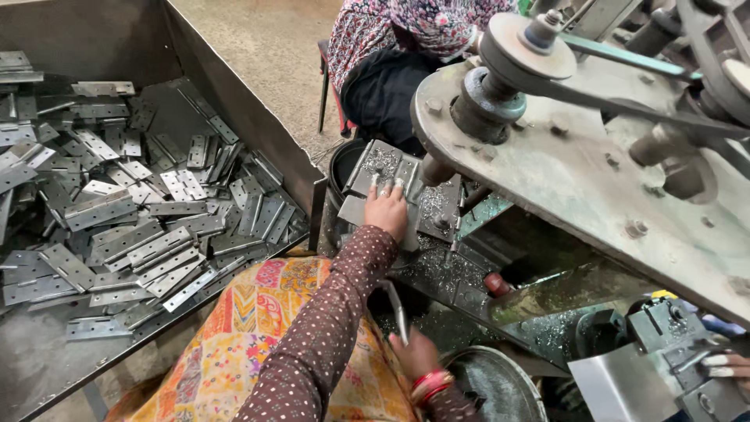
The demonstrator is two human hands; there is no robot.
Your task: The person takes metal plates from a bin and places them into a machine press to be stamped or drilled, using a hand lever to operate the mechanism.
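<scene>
Grey metal hinges [133,227] lie in a big heap inside a metal bin [234,117] on the left side. They are flat and lie on top of each other every which way. Just right of the bin is the person's lap, with a bright orange and yellow cloth [242,328] over it. The left hand [387,209] reaches up from a brown dotted sleeve [328,328] and lies flat, fingers out, pressing on a grey metal plate [375,176]. The plate sits on the machine's table [445,273], which is covered with tiny shiny metal bits. Lower down, the right hand [414,353], with red bangles [431,383] on the wrist, is closed around a thin metal piece [397,309] that sticks up. Beside it is a round metal bowl [500,387]. Above and to the right is a big grey machine [578,156] with a round wheel and a belt. At the top, another person in a flowered cloth [375,31] sits on a stool. At the far right edge, someone else's fingers [723,366] touch a metal part.
</scene>
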